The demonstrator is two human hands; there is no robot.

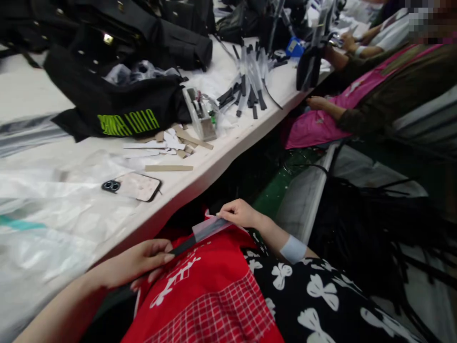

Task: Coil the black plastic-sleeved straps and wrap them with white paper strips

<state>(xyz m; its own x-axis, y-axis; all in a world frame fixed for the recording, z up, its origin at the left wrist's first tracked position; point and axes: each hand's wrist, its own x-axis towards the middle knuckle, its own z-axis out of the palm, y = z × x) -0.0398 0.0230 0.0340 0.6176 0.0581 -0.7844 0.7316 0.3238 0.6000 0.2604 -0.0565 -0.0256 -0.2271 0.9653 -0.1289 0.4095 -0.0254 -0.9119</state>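
Over my lap, a black strap [184, 245] stretches between my two hands. A clear plastic sleeve [205, 229] covers its right part. My left hand [152, 259] pinches the bare strap between thumb and fingers. With thumb and fingertips closed, my right hand [240, 213] grips the far end of the sleeve; whether the strap reaches into that grip I cannot tell. Beneath both hands lies a red apron [214, 271] with white print and a checked pocket.
To the left, a white table [210, 164] carries a phone [134, 186], cardboard strips [169, 168], a tape dispenser [202, 114], a black bag [124, 102] with green lettering and several sleeved straps [252, 78]. Co-workers sit at the right, one in a pink apron [317, 125]. Black straps [378, 228] lie at my right.
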